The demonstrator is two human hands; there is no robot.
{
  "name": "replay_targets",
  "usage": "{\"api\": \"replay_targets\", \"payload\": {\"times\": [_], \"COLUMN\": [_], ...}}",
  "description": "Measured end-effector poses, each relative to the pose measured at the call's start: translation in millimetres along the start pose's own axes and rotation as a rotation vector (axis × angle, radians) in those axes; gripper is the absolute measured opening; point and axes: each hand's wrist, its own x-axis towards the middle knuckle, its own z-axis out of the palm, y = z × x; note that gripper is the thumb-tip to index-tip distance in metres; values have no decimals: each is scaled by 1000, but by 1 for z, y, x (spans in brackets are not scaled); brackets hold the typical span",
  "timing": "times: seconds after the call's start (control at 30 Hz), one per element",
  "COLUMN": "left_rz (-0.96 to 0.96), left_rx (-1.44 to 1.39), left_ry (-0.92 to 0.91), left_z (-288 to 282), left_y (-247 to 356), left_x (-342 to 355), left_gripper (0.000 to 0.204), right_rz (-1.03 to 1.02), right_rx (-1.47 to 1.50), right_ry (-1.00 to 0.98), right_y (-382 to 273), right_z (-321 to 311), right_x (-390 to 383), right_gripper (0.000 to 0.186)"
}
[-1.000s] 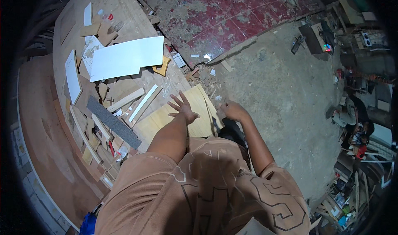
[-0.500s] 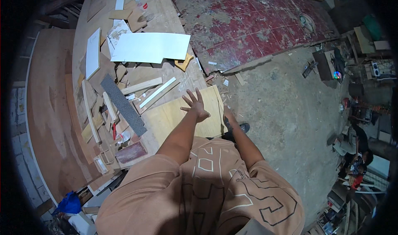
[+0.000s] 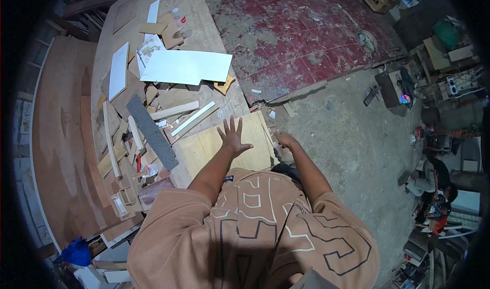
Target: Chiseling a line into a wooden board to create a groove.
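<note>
My left hand (image 3: 234, 138) lies on a pale plywood board (image 3: 204, 148) at the bench's near right corner, its fingers spread wide with nothing in them. Just off the board's right edge is my right hand (image 3: 285, 140), with its fingers curled in. What they close on, if anything, I cannot make out. A thin line runs along the board near that edge. Beyond my left hand lie a white-faced strip (image 3: 194, 118) and a yellow wooden piece (image 3: 224, 86), which a large white panel (image 3: 186, 67) partly covers.
A grey speckled strip (image 3: 150, 132) and several wood offcuts litter the bench's left part. Farther off stands a clear bottle (image 3: 181, 22). A brown sheet (image 3: 64, 136) leans at the left. On the right, past the concrete floor (image 3: 347, 151), a person (image 3: 434, 187) sits among clutter.
My right hand has risen slightly from beside the board's edge, showing more of its curled fingers. My left hand has shifted a little left on the board. The view has tilted slightly.
</note>
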Motion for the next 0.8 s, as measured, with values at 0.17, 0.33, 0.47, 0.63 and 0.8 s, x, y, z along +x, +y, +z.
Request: {"api": "replay_targets", "payload": {"times": [0.17, 0.33, 0.47, 0.63, 0.8], "left_rz": [-98, -38, -47, -2, -8], "left_rx": [31, 64, 56, 110, 112], "left_ry": [-86, -119, -117, -62, -96], "left_z": [6, 1, -1, -1, 1], "left_y": [-16, -11, -11, -11, -14], "left_x": [-3, 4, -2, -7, -2], "left_gripper": [135, 132, 130, 128, 127], "right_rz": [141, -134, -60, -69, -67], "right_rx": [20, -308, -326, -315, -319], "right_ry": [-72, 203, 298, 276, 319], "right_y": [-74, -57, -62, -44, -43], "right_z": [-2, 32, 45, 57, 72], "right_x": [-78, -91, -104, -99, -102], "right_gripper": [81, 73, 66, 50, 36]}}
